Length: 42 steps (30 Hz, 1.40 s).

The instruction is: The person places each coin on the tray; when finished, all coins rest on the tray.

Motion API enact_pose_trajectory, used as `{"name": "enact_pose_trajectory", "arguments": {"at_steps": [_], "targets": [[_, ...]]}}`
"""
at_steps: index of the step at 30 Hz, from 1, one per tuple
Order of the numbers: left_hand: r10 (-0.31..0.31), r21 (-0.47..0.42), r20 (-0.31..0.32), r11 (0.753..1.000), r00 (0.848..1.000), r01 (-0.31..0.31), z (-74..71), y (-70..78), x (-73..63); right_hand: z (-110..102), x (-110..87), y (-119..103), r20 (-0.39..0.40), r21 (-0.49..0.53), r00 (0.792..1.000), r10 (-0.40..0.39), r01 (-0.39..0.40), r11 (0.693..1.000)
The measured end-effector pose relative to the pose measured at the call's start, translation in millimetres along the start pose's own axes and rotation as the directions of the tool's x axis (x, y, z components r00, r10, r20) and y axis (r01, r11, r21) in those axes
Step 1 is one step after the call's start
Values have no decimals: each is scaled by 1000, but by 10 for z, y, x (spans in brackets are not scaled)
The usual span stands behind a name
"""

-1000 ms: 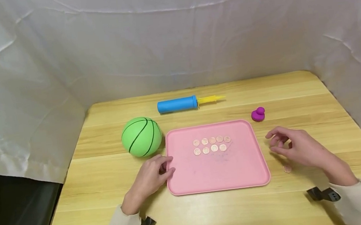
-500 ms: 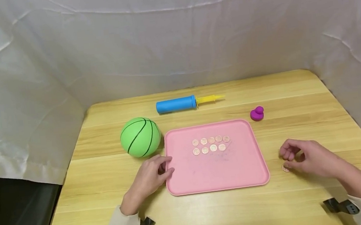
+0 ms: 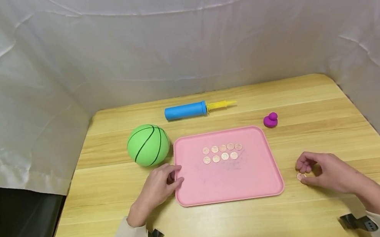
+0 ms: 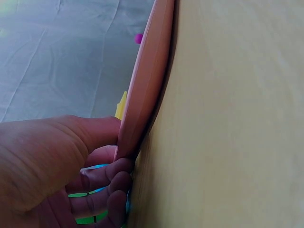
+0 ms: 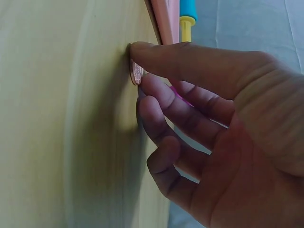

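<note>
A pink tray (image 3: 225, 186) lies flat on the wooden table, with several copper-coloured coins (image 3: 225, 156) in two rows on it. My left hand (image 3: 159, 185) grips its left rim, thumb (image 4: 102, 130) over the edge in the left wrist view. Right of the tray, my right hand (image 3: 333, 173) is down at a single coin (image 3: 301, 176). In the right wrist view the thumb presses on one end of that coin (image 5: 137, 73) and the index fingertip meets the opposite edge, so it is pinched. The coin is close against the tabletop.
A green ball (image 3: 148, 145) with black lines sits just beyond my left hand. Behind the tray lies a blue hand pump (image 3: 185, 111) with a yellow nozzle. A small purple knob-topped object (image 3: 271, 120) stands off the tray's far right corner. Pale cloth (image 3: 202, 36) hangs around the table.
My right hand has moved right and toward me, from above the table down to the loose coin, and now pinches it. The left hand stays at the tray's rim.
</note>
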State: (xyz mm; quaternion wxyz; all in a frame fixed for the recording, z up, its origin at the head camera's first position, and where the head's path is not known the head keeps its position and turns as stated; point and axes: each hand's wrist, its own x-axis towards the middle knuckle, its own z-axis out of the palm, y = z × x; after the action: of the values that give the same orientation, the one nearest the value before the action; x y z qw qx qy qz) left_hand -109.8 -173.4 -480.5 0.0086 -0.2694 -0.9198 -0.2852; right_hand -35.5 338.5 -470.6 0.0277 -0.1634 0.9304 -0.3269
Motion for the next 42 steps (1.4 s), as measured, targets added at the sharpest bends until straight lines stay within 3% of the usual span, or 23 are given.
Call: {"name": "enact_pose_trajectory", "arguments": {"at_steps": [4, 15, 22, 26, 31, 42], "targets": [[-3, -2, 1, 1000, 1000, 3, -5, 6, -5, 28, -2, -26, 6, -9, 1000, -7, 7, 1000], [-4, 3, -7, 1000, 1000, 4, -9, 21, -11, 80, 31, -152, 63, -73, 991, 117, -113, 991], [-9, -4, 5, 1000, 1000, 9, -4, 32, -11, 96, 37, -124, 83, 23, 996, 30, -32, 999], [-12, -6, 7, 1000, 1000, 12, -3, 36, -10, 68, 60, -129, 43, 75, 999, -18, 15, 997], [-26, 2, 16, 1000, 1000, 26, -26, 29, -13, 69, 183, -219, -57, 120, 998, -31, 38, 992], [-27, -1, 20, 1000, 999, 27, -33, 31, -2, 182, 612, -503, -48, 178, 998, 30, -21, 984]]}}
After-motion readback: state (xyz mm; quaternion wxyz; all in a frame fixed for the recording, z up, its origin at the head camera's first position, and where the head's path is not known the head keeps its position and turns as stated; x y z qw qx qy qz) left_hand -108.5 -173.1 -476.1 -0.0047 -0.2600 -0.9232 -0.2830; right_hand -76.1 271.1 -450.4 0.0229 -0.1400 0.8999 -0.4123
